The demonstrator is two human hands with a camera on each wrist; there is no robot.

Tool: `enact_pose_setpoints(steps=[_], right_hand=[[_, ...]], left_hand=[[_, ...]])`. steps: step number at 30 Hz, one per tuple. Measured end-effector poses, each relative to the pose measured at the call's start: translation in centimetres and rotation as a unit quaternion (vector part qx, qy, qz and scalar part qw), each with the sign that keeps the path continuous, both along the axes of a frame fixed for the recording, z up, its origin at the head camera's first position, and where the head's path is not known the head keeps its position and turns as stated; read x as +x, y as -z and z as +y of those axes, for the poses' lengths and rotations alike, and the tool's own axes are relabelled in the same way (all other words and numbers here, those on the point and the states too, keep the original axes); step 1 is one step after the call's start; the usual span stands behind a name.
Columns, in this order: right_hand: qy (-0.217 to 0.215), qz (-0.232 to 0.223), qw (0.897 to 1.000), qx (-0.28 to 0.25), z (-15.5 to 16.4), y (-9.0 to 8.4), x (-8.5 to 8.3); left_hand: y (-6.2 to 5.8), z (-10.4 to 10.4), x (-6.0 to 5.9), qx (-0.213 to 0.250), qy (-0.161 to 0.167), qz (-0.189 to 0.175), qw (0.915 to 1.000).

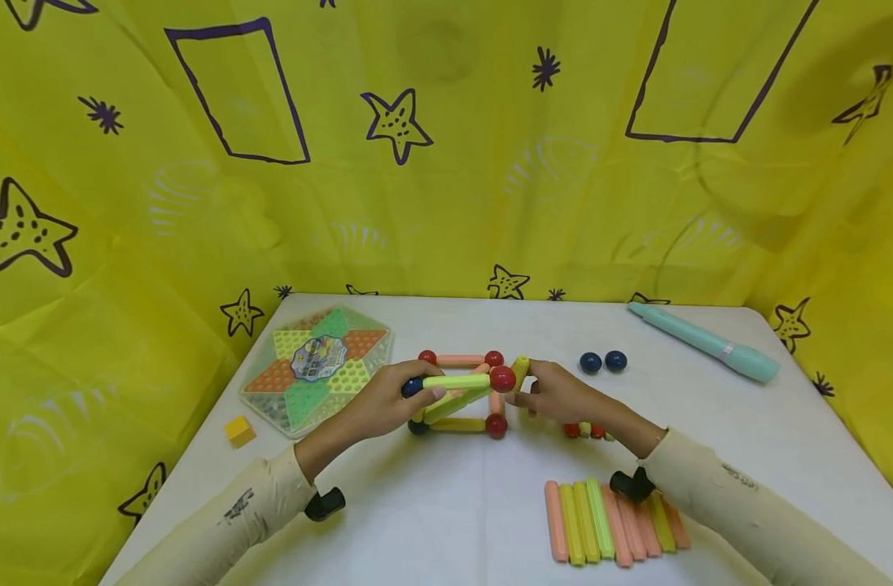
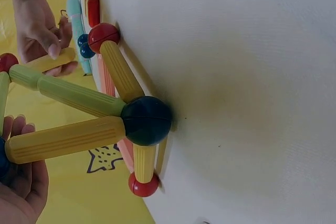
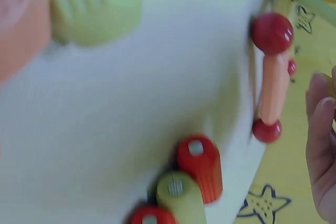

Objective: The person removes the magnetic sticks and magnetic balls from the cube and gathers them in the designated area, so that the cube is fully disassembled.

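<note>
Two pale sleeves (image 1: pixel 219 525) come in closest to the head camera, over a white table (image 1: pixel 417 521). By the right one, a row of pink, yellow and green sticks (image 1: pixel 587 521) lies flat. Near the middle of the table is the toy frame (image 1: pixel 457 402), made of sticks and balls. The left hand (image 1: pixel 387 399) holds it with thumb and fingers, by a blue ball (image 1: pixel 411 387). The right hand (image 1: pixel 559 395) pinches a yellow stick (image 1: pixel 520 373) just beside a red ball (image 1: pixel 502 379); I cannot tell if they touch.

From the left wrist, the frame's dark ball (image 2: pixel 146 120) looks big, with sticks poking out. Behind it, the right hand's narrow pinch on its stick shows.

From the right wrist, pink and green stick ends look huge. Red and green blocks (image 3: pixel 205 166) sit side by side. The right hand is cut off at the edge.
</note>
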State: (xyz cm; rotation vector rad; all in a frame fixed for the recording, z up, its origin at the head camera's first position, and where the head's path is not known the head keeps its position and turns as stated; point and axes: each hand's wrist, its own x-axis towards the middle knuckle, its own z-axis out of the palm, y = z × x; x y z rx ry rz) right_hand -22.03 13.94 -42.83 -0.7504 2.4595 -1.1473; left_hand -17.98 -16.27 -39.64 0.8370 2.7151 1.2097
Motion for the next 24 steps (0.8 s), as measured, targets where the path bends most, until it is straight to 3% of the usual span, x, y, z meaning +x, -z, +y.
enact_pose_setpoints(steps=[7,15,24], right_hand=[[0.015,-0.071,0.996,-0.048,3.1,-1.8,0.1],[0.035,-0.045,0.994,-0.096,8.1,-3.1,1.9],[0.009,-0.062,0.995,-0.071,13.8,-1.7,4.5]], left_hand=[[0.0,0.1,-0.1,0.002,-0.004,-0.016,0.9999],[0.2,-0.1,-0.2,0.012,-0.018,-0.042,0.9989],[0.0,-0.1,-0.1,0.019,-0.021,-0.051,0.9983]])
